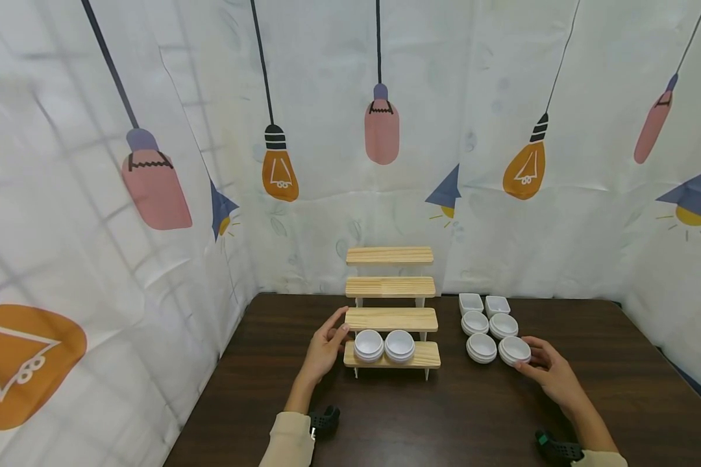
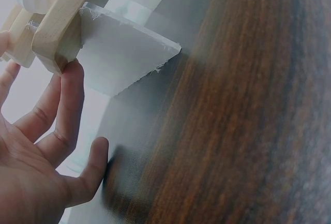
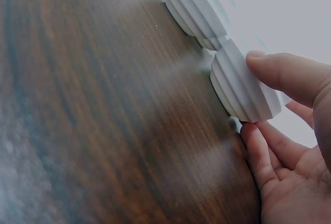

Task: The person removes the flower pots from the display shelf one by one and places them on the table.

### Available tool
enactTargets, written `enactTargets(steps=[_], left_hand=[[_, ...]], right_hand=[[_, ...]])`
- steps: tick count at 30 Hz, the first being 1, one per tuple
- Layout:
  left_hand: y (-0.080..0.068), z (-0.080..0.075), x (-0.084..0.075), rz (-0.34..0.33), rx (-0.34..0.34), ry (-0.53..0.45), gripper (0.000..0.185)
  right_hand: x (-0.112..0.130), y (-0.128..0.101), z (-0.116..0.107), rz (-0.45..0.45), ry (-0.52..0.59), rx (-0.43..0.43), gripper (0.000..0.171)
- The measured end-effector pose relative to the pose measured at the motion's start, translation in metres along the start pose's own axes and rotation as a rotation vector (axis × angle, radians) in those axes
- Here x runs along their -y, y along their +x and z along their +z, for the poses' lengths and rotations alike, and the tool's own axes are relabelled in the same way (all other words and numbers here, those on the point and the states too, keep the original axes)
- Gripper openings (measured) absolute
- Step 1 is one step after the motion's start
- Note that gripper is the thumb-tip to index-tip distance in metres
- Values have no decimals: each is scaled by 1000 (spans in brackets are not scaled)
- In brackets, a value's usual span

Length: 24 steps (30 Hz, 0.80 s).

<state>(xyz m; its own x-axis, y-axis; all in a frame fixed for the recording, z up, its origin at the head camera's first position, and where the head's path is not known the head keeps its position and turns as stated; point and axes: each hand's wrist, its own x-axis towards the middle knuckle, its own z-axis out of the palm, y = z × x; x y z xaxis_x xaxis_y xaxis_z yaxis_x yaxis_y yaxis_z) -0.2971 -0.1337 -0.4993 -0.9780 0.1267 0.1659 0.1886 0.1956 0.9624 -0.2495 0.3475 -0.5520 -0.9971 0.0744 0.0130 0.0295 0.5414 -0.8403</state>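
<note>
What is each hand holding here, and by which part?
The right hand pinches the near-right stack of white bowls by its ribbed side wall, thumb opposite fingers. The left hand only touches the wooden stepped rack at its left end.

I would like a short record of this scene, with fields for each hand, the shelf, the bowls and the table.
left hand: open, fingers touch the left end of the stepped shelf
right hand: pinches the near right bowl stack
stepped shelf: wooden, four steps, upright
shelf bowls: two white stacks, lowest step
table dishes: white, round and square, right of the shelf
table: dark wood
</note>
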Motion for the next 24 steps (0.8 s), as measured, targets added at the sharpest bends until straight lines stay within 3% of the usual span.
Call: enactTargets(steps=[14, 24], left_hand=[[0, 0, 0, 7, 3, -1, 46], [0, 0, 1, 14, -8, -20, 46]], right_hand=[[0, -2, 1, -18, 15, -2, 72], [2, -4, 3, -40, 35, -55, 69]])
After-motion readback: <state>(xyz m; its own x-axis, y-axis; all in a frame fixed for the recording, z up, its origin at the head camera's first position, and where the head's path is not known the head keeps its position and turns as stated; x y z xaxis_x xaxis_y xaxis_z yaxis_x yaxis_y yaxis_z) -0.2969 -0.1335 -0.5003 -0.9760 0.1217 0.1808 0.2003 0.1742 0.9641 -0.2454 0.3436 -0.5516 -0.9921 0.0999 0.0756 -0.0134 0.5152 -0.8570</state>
